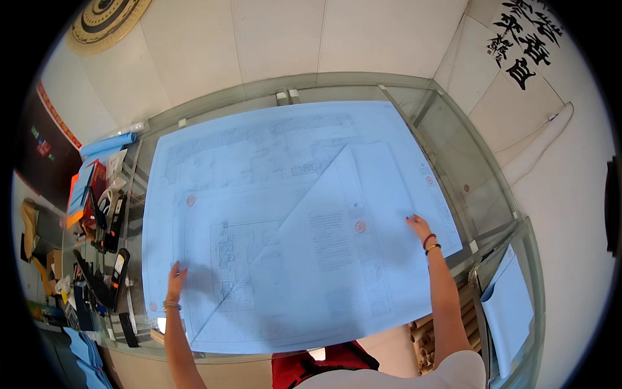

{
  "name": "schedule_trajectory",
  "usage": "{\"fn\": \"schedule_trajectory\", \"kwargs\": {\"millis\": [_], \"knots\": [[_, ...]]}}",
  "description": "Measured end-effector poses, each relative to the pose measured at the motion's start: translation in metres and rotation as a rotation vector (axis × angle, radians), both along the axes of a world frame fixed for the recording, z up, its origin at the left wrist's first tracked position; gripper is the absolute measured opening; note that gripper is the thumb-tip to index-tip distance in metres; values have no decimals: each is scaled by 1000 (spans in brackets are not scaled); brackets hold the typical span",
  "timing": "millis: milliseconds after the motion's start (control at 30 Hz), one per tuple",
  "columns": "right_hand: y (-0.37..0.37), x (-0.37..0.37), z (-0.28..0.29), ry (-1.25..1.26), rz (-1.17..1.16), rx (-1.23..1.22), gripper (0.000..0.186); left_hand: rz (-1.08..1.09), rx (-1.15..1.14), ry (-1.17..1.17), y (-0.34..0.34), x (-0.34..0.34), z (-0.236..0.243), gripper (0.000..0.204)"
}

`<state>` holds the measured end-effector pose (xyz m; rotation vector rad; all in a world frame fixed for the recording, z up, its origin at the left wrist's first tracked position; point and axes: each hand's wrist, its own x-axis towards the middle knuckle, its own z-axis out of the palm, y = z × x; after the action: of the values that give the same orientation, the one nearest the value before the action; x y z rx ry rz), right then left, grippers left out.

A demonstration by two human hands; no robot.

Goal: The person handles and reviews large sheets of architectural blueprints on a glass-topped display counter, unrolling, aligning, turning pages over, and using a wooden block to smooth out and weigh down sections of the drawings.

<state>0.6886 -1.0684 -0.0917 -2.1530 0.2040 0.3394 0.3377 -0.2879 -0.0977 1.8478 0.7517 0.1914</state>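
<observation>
Large light-blue blueprint sheets with fine line drawings and small red round stamps lie spread on a glass table (476, 155). On the broad lower sheet (214, 149) rests an upper blueprint sheet (298, 285), part of it turned over along a diagonal edge. At its left edge, my left hand (176, 282) has fingers and thumb closed on the paper. My right hand (420, 228) pinches the upper sheet's right edge, fingers pointing left. Bracelets circle both wrists. The near edge of the paper overhangs the table front, close to my body.
On the left of the table lie a blue roll (110, 144), a red box (92, 188), black staplers (118, 272) and small clutter. Cardboard tubes (424, 340) stand below right. Another folded blue sheet (508, 311) hangs at the right. A wall (278, 39) rises behind.
</observation>
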Motion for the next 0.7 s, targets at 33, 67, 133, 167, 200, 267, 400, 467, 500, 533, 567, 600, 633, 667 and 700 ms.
{"fn": "schedule_trajectory", "kwargs": {"millis": [33,67,133,167,200,267,400,467,500,533,567,600,633,667,700], "knots": [[23,7,19,214,29,156,76,39,-66,-16,22,-27,26,49],[10,7,26,197,0,137,76,83,-142,86,2,-7,47,44],[5,6,34,260,-137,371,71,153,-265,123,-1,-4,48,36],[11,6,31,199,-108,279,66,145,-267,116,-5,5,39,36],[31,3,35,212,-88,292,66,115,-153,120,-4,-2,26,32],[73,-2,55,71,56,-311,56,113,-13,134,8,-24,15,28],[45,-5,68,-246,-11,171,35,134,166,-81,-29,16,31,27],[55,-9,96,-411,-2,-21,32,146,221,-131,-53,28,88,33],[64,-11,113,-467,-3,45,30,147,282,-131,-55,27,111,35],[80,-15,130,-519,4,129,28,227,425,-156,-39,19,124,38],[80,-21,148,-530,-39,231,28,244,345,-216,-45,24,150,38],[82,-24,170,-549,-76,341,28,212,314,-295,-44,22,178,35],[86,-30,193,-611,-98,411,28,212,322,-359,-49,20,209,28],[97,-37,213,-663,-114,493,28,235,359,-469,-37,9,226,25],[98,-48,235,-660,-119,485,28,254,250,-415,-39,5,249,25]]}}
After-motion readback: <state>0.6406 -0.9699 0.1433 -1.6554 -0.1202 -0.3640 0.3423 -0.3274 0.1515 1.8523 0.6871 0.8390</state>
